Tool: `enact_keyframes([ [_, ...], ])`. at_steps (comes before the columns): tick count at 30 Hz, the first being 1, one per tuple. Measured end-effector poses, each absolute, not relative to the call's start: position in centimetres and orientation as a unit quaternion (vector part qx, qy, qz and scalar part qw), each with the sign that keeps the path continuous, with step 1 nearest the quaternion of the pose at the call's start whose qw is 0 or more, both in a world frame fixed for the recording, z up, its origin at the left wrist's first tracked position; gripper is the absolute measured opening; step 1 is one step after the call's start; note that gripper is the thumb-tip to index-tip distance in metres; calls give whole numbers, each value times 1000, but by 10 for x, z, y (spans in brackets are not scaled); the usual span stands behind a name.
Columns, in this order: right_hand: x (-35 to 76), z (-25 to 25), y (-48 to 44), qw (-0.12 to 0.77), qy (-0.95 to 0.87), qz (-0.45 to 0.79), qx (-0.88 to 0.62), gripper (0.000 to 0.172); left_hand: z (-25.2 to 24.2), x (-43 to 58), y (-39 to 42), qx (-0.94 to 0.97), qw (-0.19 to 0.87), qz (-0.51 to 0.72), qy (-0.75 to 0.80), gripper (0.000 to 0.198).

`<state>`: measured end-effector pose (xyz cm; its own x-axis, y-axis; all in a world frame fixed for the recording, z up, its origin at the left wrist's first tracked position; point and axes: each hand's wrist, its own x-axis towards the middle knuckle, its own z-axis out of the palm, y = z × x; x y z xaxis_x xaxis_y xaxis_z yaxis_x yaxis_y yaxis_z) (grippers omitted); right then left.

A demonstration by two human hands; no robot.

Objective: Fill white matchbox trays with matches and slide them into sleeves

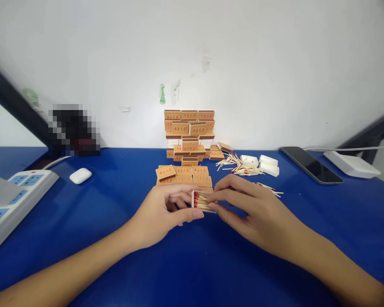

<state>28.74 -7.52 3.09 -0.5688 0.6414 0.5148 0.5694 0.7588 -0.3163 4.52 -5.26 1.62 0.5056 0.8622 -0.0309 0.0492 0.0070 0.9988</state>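
My left hand (166, 209) grips a small white matchbox tray (193, 199), thumb at the near side and fingers at the far side. Inside it lie red-tipped matches (201, 202), heads toward the left. My right hand (249, 209) is at the tray's right end, its fingertips pinched on the matches there; the fingers hide that end. Just beyond my hands, yellow-brown matchboxes (192, 174) lie flat in rows, one of them tilted on top. Behind them a stack of matchboxes (189, 128) rises against the wall.
Loose matches (243, 166) lie in a pile at right, beside white trays (269, 164). A smaller bunch of matches (270, 188) is nearer. Farther right are a phone (310, 164) and a white box-shaped device (352, 164). At left are a white earbud case (80, 175) and a power strip (25, 196).
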Motion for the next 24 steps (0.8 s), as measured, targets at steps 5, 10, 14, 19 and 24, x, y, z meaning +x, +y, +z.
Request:
enact_keyframes([
  [5, 285, 29, -76, 323, -878, 68, -347, 11, 18, 47, -55, 643, 588, 340, 355, 42],
  [10, 281, 31, -79, 324, -879, 111, -333, 9, 17, 46, -57, 659, 567, 317, 379, 49],
  [14, 282, 32, -80, 311, -875, 132, -347, 11, 16, 45, -59, 678, 551, 299, 384, 51],
  [19, 285, 33, -80, 306, -876, 119, -354, 9, 15, 45, -59, 678, 550, 303, 383, 49],
  [24, 284, 35, -80, 309, -879, 118, -342, 17, 17, 44, -57, 665, 561, 319, 377, 47],
])
